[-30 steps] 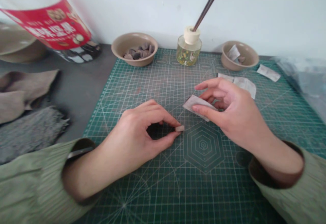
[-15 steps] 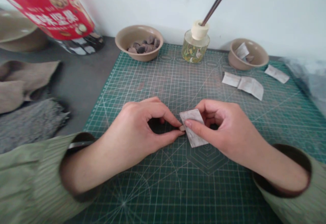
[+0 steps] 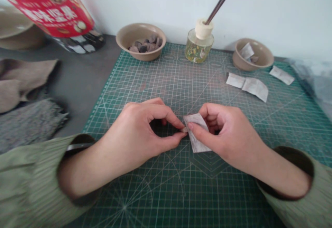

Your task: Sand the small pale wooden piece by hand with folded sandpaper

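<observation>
Thumb and forefinger of my left hand [image 3: 147,129] pinch a small pale brown piece [image 3: 184,130], mostly hidden by the fingertips; I cannot make out its kind. My right hand [image 3: 228,127] is closed on a greyish-white piece of sandpaper [image 3: 198,141], thumb on the near face and fingers behind. The sandpaper's left edge meets the small piece between the two hands. Both hands are just over a green cutting mat [image 3: 160,183] with white grid lines.
A bowl of brownish stone-like pieces [image 3: 141,41], a reed diffuser [image 3: 199,45] and a smaller bowl with sandpaper scraps [image 3: 252,53] stand along the wall. Loose sandpaper pieces [image 3: 255,88] lie at right. Brown cloth [image 3: 33,74], a grey towel [image 3: 31,124] and a red-labelled jar [image 3: 59,13] are left.
The sandpaper and my right hand have shifted slightly down and to the left against the small piece. My left hand keeps its pinch almost unmoved.
</observation>
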`<action>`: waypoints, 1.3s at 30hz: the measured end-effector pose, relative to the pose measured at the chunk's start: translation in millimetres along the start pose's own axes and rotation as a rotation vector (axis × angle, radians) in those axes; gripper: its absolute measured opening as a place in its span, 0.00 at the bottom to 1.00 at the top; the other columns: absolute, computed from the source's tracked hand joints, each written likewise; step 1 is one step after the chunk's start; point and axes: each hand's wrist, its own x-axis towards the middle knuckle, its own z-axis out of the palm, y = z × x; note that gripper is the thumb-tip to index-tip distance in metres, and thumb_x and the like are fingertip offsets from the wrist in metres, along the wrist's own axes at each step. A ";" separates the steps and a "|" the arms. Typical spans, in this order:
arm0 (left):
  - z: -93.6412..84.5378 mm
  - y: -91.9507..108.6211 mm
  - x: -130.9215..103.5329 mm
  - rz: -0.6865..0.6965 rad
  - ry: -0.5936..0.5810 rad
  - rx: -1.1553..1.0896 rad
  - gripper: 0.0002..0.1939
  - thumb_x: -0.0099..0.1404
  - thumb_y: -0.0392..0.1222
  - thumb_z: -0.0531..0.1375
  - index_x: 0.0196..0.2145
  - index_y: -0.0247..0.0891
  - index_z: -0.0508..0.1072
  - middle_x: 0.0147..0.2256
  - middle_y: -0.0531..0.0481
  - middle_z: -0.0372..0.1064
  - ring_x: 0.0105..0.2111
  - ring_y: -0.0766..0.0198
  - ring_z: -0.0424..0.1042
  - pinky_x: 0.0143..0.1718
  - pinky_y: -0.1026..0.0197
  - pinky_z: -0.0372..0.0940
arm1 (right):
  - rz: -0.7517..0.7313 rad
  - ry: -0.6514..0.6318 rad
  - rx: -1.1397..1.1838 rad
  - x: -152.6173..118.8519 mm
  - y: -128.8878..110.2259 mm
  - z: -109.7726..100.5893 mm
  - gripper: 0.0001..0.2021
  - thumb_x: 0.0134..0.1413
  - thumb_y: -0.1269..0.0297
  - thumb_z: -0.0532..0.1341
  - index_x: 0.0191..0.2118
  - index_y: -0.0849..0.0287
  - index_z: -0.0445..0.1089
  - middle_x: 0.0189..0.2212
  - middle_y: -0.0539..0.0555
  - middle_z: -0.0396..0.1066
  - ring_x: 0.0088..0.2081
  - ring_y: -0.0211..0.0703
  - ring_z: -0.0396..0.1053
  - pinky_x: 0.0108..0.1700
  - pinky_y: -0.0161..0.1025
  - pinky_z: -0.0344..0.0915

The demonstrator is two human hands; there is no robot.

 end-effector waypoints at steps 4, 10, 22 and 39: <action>-0.7 2.4 0.6 0.000 0.003 -0.022 0.06 0.73 0.38 0.82 0.41 0.51 0.96 0.38 0.56 0.90 0.35 0.62 0.85 0.41 0.57 0.74 | 0.023 0.000 -0.004 -0.9 -0.2 0.5 0.14 0.70 0.61 0.76 0.34 0.50 0.74 0.25 0.46 0.75 0.26 0.40 0.69 0.26 0.38 0.62; -1.4 2.4 -0.2 0.001 0.002 -0.002 0.05 0.73 0.39 0.82 0.41 0.50 0.95 0.38 0.54 0.90 0.34 0.60 0.85 0.40 0.56 0.77 | 0.043 0.012 -0.031 -1.2 -1.5 0.9 0.14 0.69 0.61 0.76 0.33 0.50 0.75 0.25 0.47 0.76 0.26 0.41 0.70 0.26 0.39 0.63; -3.1 1.3 -1.5 -0.017 0.000 -0.056 0.07 0.71 0.36 0.82 0.39 0.50 0.95 0.38 0.55 0.90 0.35 0.61 0.85 0.40 0.57 0.75 | -0.001 0.087 -0.094 -5.6 -2.6 6.7 0.18 0.72 0.60 0.74 0.30 0.49 0.71 0.23 0.45 0.73 0.25 0.39 0.68 0.26 0.40 0.60; -1.7 -1.4 -1.2 -0.003 0.002 -0.045 0.05 0.74 0.41 0.82 0.38 0.49 0.94 0.39 0.53 0.91 0.35 0.59 0.85 0.40 0.55 0.77 | 0.022 0.074 -0.032 -7.8 -0.4 8.9 0.15 0.71 0.59 0.77 0.34 0.50 0.73 0.25 0.46 0.76 0.25 0.40 0.70 0.28 0.41 0.61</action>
